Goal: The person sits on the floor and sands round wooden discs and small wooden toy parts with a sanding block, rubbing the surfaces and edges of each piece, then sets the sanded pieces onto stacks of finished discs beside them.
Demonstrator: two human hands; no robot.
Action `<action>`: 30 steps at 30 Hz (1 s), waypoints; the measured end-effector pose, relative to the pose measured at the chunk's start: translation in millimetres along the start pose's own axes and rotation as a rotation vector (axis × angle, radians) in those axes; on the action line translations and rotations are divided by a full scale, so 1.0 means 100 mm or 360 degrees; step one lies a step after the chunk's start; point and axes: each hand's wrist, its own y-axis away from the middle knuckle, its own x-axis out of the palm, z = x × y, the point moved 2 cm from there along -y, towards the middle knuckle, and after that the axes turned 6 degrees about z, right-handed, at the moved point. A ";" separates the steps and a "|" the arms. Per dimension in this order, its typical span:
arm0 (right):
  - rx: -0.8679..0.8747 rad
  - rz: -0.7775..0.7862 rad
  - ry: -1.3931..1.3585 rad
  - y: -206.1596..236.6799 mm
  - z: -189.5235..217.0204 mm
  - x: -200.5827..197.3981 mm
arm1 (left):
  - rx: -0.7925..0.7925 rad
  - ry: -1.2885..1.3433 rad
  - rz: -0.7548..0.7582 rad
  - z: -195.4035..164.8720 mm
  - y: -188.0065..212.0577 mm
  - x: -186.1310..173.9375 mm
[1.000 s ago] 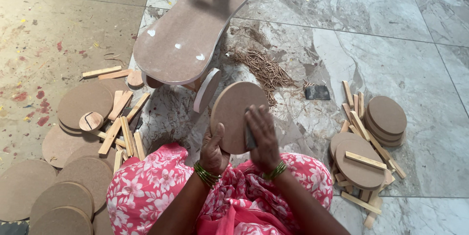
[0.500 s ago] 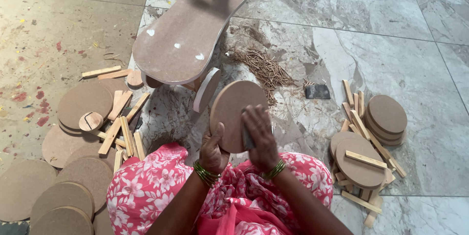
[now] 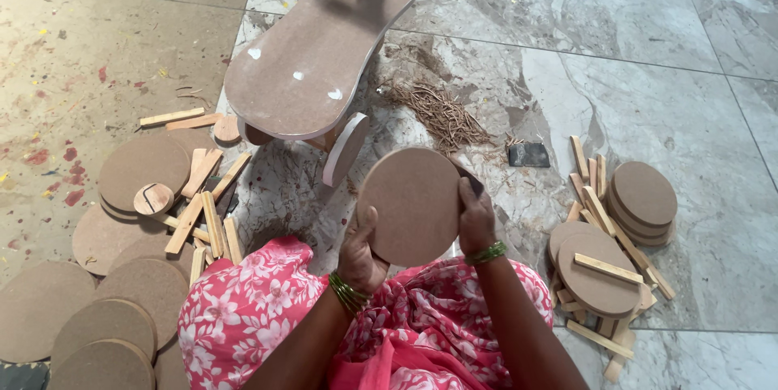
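Fibreboard disc [image 3: 411,205] held upright between both hands: left hand [image 3: 359,250] gripping lower-left edge, right hand [image 3: 476,218] pinching right edge

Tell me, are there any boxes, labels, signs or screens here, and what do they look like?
None in view: no package, label, sign or screen.
Round brown board disc: held upright between the left hand and the right hand.
Small dark flat square: lies on the marble floor right of the shavings; cannot tell what it is.
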 end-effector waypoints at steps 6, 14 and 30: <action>0.0179 -0.0017 -0.0586 0.12 -0.35 -0.13 | 0.0258 -0.0543 -0.0394 -0.10 -0.22 -0.04; -0.1451 0.0722 0.1771 0.65 0.08 0.62 | -0.0450 0.0334 0.0068 -0.14 -0.28 -0.40; -0.1070 0.0698 0.1751 0.56 0.34 0.67 | -0.0257 0.0232 0.0442 -0.22 -0.11 0.00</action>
